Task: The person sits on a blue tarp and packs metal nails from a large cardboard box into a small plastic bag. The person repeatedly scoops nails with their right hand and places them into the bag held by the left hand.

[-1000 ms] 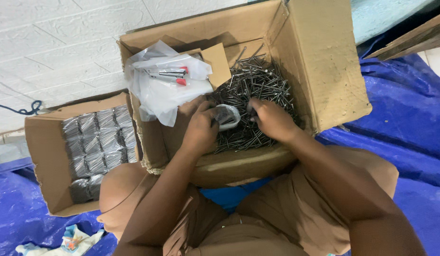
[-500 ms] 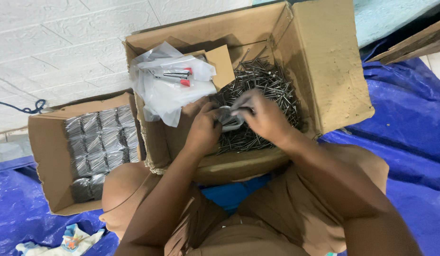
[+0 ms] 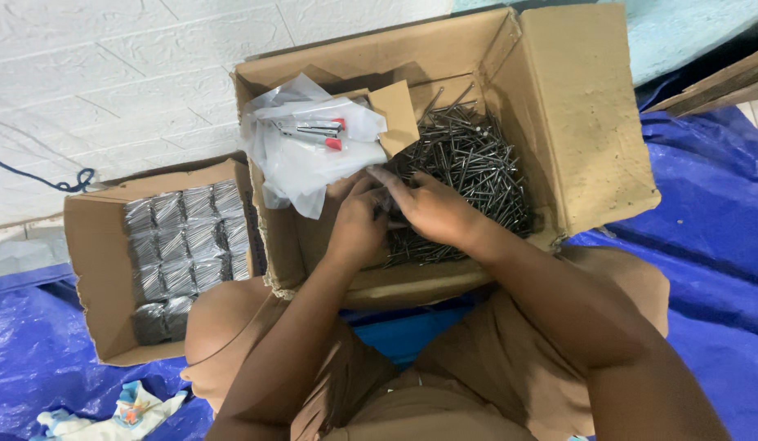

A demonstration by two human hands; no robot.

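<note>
Both hands meet inside the big cardboard box [image 3: 591,122], over its front part. The left hand [image 3: 356,231] and the right hand [image 3: 432,208] have fingers curled together on a bunch of loose nails [image 3: 469,163]; what exactly they pinch I cannot tell. Sharp points could prick the skin, or nails slip back into the heap.

right hand [image 3: 432,208] now covering left hand [image 3: 358,224]

Both forearms reaching forward, converging. Left hand [image 3: 356,229] curled, fingers bent inward, knuckles up. Right hand [image 3: 432,208] laid just beside it, touching, fingers extended leftward over the left fingertips.
</note>
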